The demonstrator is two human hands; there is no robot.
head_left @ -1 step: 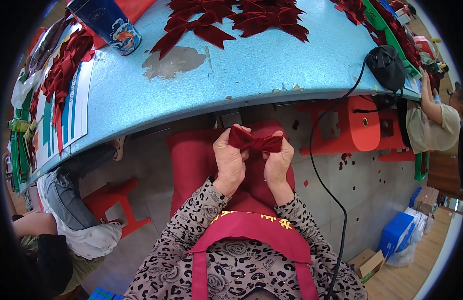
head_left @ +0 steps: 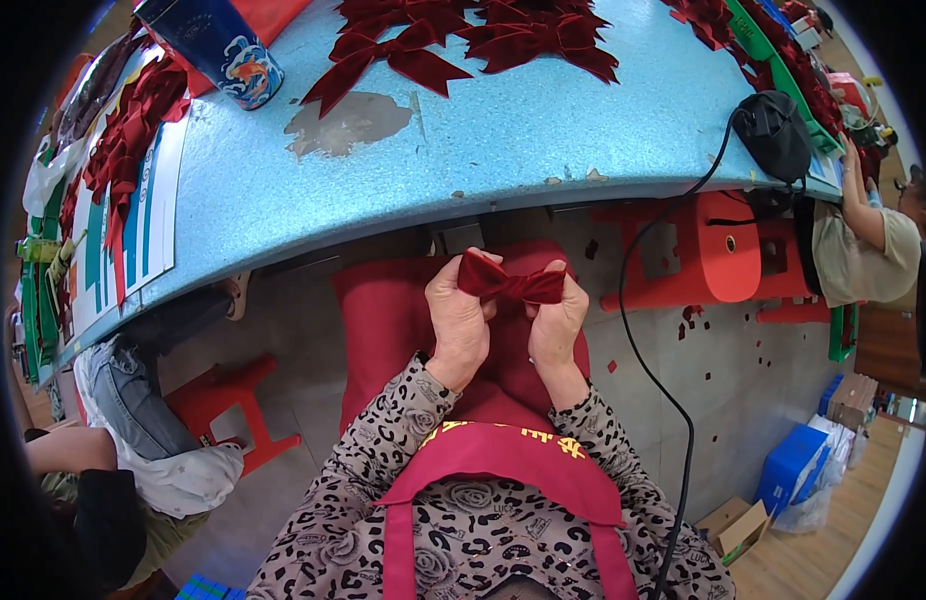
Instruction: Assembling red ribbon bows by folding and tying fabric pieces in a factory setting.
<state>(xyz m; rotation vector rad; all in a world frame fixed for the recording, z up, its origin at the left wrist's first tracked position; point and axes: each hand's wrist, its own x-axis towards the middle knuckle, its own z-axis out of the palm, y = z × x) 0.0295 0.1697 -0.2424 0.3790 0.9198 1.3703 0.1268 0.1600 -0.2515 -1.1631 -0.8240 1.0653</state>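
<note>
A dark red velvet bow (head_left: 511, 284) is stretched between my two hands, over my lap and below the table's front edge. My left hand (head_left: 459, 318) pinches its left loop, thumb in front and fingers curled behind. The right loop is gripped by my right hand (head_left: 557, 322) in the same way. The knot sits in the middle, and any tails are hidden. On the table ahead lie several finished-looking velvet bows (head_left: 403, 58) with pointed tails.
The blue table (head_left: 503, 130) has a worn patch. A dark blue cup (head_left: 218, 55) stands at its left, near red ribbons (head_left: 133, 130). A black cable (head_left: 648, 370) hangs from a black pouch (head_left: 771, 135). Red stools (head_left: 718, 250) and co-workers (head_left: 868, 250) are on both sides.
</note>
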